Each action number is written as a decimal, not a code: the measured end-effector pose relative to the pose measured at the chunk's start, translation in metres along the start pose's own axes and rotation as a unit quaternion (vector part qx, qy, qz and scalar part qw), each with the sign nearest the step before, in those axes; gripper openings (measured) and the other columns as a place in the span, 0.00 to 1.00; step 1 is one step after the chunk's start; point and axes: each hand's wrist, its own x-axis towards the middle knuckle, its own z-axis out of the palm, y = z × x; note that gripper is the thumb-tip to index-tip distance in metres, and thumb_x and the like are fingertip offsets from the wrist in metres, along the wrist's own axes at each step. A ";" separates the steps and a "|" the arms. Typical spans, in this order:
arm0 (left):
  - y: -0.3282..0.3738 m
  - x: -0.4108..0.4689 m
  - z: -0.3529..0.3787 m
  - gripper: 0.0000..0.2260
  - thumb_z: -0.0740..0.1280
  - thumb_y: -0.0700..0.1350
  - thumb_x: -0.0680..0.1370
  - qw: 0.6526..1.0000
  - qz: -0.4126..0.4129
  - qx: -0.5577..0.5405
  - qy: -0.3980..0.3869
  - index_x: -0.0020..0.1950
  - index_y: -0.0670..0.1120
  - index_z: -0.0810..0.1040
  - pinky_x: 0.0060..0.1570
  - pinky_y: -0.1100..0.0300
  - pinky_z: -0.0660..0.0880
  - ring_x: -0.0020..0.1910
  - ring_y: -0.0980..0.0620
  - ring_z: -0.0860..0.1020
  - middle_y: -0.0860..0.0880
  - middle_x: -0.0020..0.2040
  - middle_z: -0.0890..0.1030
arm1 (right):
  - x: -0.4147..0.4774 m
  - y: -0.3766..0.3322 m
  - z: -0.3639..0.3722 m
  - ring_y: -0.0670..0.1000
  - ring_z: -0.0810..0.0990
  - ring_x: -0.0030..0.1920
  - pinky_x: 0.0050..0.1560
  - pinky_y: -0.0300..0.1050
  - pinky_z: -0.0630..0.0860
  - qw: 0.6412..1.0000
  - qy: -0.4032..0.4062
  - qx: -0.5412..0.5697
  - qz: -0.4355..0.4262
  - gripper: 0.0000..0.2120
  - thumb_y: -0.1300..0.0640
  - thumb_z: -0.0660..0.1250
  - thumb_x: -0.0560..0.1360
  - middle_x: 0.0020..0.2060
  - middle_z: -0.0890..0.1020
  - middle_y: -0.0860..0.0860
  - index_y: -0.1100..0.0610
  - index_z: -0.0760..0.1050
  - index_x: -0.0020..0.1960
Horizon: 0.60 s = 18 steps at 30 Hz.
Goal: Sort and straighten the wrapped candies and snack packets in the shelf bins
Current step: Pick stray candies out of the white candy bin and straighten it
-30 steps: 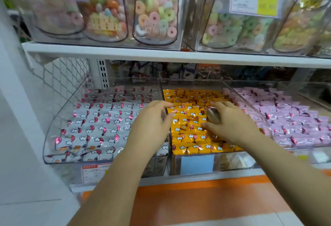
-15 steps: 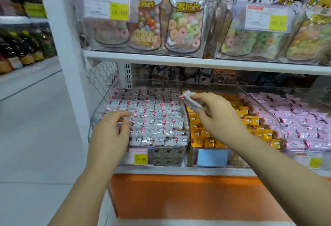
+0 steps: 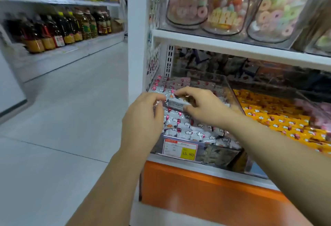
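A clear bin (image 3: 231,89) on the lower shelf holds several silver candy packets (image 3: 180,127) with pink marks. Above that bin both my hands hold one silver wrapped candy packet (image 3: 176,103). My right hand (image 3: 204,107) pinches its right end between thumb and fingers. My left hand (image 3: 143,118) pinches its left end with curled fingers. To the right lies the bin of yellow-orange candies (image 3: 272,116), and pink candies (image 3: 320,112) show at the far right edge.
A yellow price tag (image 3: 180,149) reading 15.80 is clipped to the silver bin's front. Bags of ring candies (image 3: 231,10) stand on the shelf above. A white post (image 3: 137,28) edges the shelf; bottles (image 3: 59,28) line a shelf across the aisle. An orange base panel (image 3: 197,190) runs below.
My right hand carried the silver packet from over the yellow bin leftward over the silver bin. My left hand rose from the bin's edge and took the packet's left end. The view swung left.
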 end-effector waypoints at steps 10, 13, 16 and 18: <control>-0.011 0.010 0.005 0.10 0.62 0.39 0.78 0.998 0.019 -0.006 0.060 0.52 0.49 0.81 0.40 0.63 0.75 0.39 0.56 0.79 0.54 0.45 0.82 | 0.088 0.048 0.005 0.53 0.78 0.54 0.48 0.40 0.73 0.983 0.090 0.013 0.161 0.22 0.53 0.62 0.78 0.65 0.74 0.54 0.57 0.65 0.71; -0.012 0.012 0.008 0.10 0.63 0.38 0.77 0.995 0.037 0.013 0.088 0.50 0.49 0.82 0.35 0.70 0.69 0.33 0.59 0.74 0.54 0.41 0.82 | 0.105 0.062 0.018 0.54 0.75 0.54 0.43 0.37 0.69 0.977 0.072 -0.008 0.201 0.23 0.53 0.58 0.80 0.68 0.70 0.55 0.57 0.61 0.73; -0.013 0.014 0.011 0.09 0.63 0.39 0.76 0.992 0.049 0.024 0.115 0.48 0.49 0.82 0.31 0.73 0.64 0.29 0.62 0.71 0.57 0.36 0.79 | 0.111 0.074 0.027 0.58 0.71 0.65 0.48 0.40 0.65 0.974 0.053 -0.026 0.219 0.22 0.54 0.56 0.81 0.70 0.67 0.56 0.58 0.59 0.74; -0.013 0.015 0.014 0.10 0.62 0.40 0.76 0.989 0.056 0.028 0.133 0.47 0.50 0.82 0.30 0.74 0.63 0.28 0.62 0.71 0.60 0.34 0.76 | 0.116 0.079 0.030 0.59 0.71 0.65 0.52 0.42 0.67 0.971 0.064 -0.035 0.229 0.21 0.57 0.56 0.81 0.69 0.69 0.57 0.59 0.61 0.73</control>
